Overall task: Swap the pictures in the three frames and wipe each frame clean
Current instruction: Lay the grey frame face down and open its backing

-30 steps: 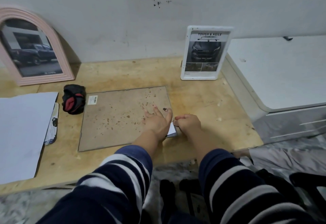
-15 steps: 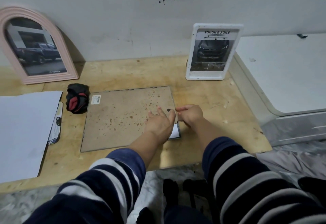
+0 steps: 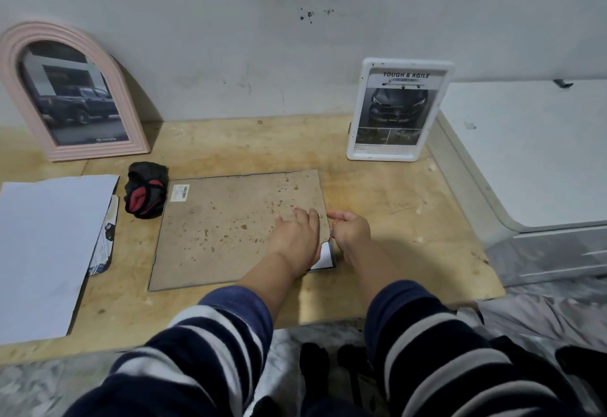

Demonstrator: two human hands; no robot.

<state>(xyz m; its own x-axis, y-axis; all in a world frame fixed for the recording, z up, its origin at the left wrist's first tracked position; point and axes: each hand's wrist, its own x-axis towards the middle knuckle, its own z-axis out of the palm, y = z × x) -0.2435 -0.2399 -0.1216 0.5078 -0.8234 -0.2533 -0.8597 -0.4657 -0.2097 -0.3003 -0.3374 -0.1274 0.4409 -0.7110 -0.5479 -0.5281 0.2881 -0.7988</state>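
A flat frame [image 3: 230, 229] lies face down in the middle of the wooden table, its stained brown backing board up. My left hand [image 3: 295, 239] presses flat on the board near its right edge. My right hand [image 3: 349, 231] pinches at the frame's right edge, fingers curled. A white corner of paper [image 3: 323, 257] shows under the board's chipped lower right corner. A pink arched frame [image 3: 70, 94] with a truck picture leans on the wall at the left. A white rectangular frame [image 3: 399, 109] with a car poster stands at the back right.
A black and red cloth [image 3: 146, 194] lies left of the flat frame. White sheets of paper [image 3: 49, 249] cover printed pictures at the table's left. A white cabinet [image 3: 538, 153] borders the table on the right. The table's front edge [image 3: 295, 324] is close to my arms.
My right hand has slid up along the frame's right edge, away from the lower corner. My left hand stays pressed on the backing board.
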